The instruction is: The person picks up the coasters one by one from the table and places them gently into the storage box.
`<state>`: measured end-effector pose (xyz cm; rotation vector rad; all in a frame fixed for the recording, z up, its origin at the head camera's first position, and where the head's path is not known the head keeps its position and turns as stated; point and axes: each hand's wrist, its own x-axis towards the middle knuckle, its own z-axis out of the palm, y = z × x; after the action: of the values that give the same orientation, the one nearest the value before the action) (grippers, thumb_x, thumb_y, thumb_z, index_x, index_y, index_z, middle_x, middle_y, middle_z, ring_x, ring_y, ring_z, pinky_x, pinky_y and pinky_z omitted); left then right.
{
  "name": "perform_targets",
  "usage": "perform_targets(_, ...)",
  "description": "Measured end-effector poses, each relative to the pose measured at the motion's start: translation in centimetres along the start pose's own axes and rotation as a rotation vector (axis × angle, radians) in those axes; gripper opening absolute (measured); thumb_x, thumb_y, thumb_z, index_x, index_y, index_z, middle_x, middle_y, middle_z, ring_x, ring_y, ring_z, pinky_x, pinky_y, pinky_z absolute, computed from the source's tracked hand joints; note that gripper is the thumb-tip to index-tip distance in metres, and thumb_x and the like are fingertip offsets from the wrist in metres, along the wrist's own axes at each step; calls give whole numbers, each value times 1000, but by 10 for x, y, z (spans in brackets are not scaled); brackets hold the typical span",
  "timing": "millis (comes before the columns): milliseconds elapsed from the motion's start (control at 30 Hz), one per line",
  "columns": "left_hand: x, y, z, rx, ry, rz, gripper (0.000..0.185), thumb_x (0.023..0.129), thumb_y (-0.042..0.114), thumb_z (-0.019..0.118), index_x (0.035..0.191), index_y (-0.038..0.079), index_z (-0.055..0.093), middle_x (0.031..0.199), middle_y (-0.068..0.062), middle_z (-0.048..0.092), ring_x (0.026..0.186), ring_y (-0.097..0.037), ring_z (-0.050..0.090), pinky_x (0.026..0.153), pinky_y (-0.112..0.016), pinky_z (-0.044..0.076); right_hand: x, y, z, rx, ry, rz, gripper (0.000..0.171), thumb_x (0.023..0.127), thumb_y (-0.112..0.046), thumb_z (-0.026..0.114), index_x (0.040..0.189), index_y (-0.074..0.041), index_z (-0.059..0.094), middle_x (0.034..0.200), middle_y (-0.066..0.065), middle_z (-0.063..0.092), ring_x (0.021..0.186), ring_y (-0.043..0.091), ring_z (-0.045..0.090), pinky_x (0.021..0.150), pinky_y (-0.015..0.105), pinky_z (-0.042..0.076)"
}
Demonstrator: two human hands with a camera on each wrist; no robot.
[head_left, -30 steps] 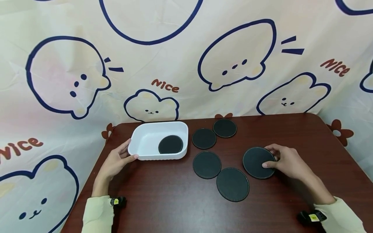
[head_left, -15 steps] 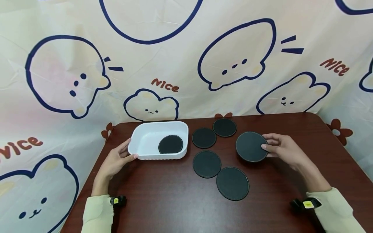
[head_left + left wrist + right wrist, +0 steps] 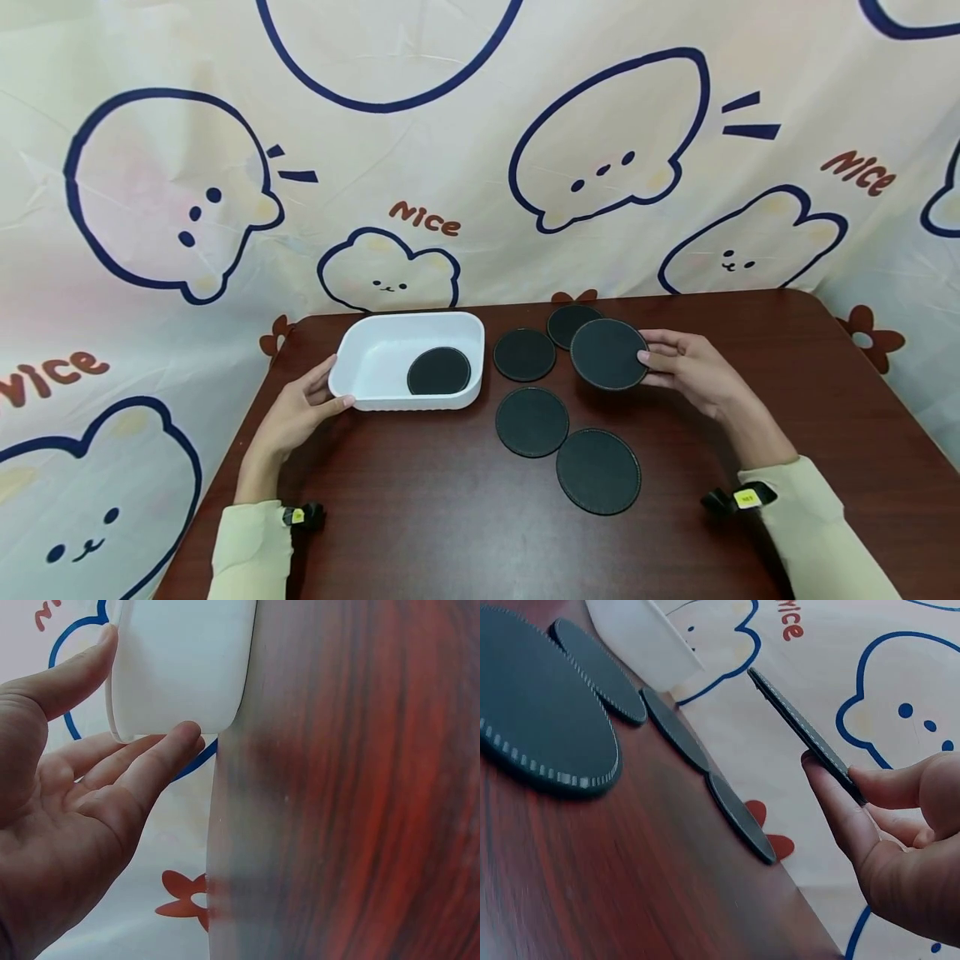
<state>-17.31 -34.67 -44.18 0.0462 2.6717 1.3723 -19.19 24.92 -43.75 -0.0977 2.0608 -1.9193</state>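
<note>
Sleeves (image 3: 251, 550) come in at the near side, a small black device (image 3: 741, 498) showing by each cuff. Nearest on the dark red-brown worktop (image 3: 450, 508) lies a black round disc (image 3: 598, 472), flat, its rim touching a second disc (image 3: 532, 422). Farther off, the right hand (image 3: 693, 371) pinches a raised disc (image 3: 609, 354) at its right edge, thumb on the upper face and fingers beneath; gripping only the margin probably leaves most of it free and easy to steer. The right wrist view shows it tilted and apart from the worktop. Opposite, the left hand (image 3: 296, 417) holds a white tray (image 3: 367, 367) at its near left corner between thumb and fingers, likely to steady it while keeping its mouth unobstructed. One disc (image 3: 439, 371) sits inside, toward the right end, its lower edge hidden by the near wall. Beyond lie two more discs (image 3: 524, 355), the farther partly covered by the raised one, then the printed cloth (image 3: 495, 250) behind everything.
</note>
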Motion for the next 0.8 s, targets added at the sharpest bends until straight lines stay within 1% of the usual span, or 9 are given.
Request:
perform_targets(167, 1, 0, 0, -2, -2, 1, 93, 101, 23, 78, 172, 9, 20, 172, -25, 33, 150, -47, 49, 110, -48, 47, 9, -4, 15, 54, -2, -22, 63, 111, -13, 60, 164, 8, 32, 117, -8, 74, 104, 7, 79, 92, 30, 64)
perform_targets(333, 1, 0, -1, -3, -12, -2, 93, 101, 23, 78, 172, 9, 20, 172, -26, 33, 150, -46, 49, 106, -35, 56, 19, -10, 32, 108, -5, -43, 61, 110, -10, 60, 163, 8, 34, 117, -6, 75, 105, 7, 78, 91, 31, 64)
perform_targets(400, 0, -1, -2, -6, -14, -4, 93, 101, 24, 78, 172, 10, 20, 172, -26, 33, 150, -46, 49, 105, -33, 57, 22, -12, 38, 117, -2, -40, 60, 110, -10, 60, 163, 7, 36, 119, -5, 75, 106, 7, 78, 92, 31, 64)
perform_targets(600, -1, -1, -2, -10, -18, -3, 93, 101, 26, 78, 172, 10, 19, 172, -26, 32, 149, -47, 50, 107, -41, 54, 33, -14, 57, 131, -14, -27, 57, 111, -8, 57, 163, 5, 37, 126, 2, 72, 106, 7, 78, 95, 33, 63)
perform_targets(733, -1, 0, -2, -6, -17, -2, 93, 101, 27, 77, 172, 10, 20, 172, -27, 32, 149, -46, 50, 107, -42, 53, 40, -15, 69, 149, -27, -28, 56, 111, -7, 56, 163, 5, 38, 138, 17, 68, 106, 7, 78, 95, 32, 63)
perform_targets(800, -1, 0, -1, -3, -16, -2, 93, 101, 28, 77, 172, 11, 20, 172, -27, 32, 149, -46, 50, 108, -43, 52, 43, -16, 75, 156, -34, -28, 57, 111, -7, 56, 163, 4, 37, 145, 23, 63, 106, 7, 78, 96, 32, 63)
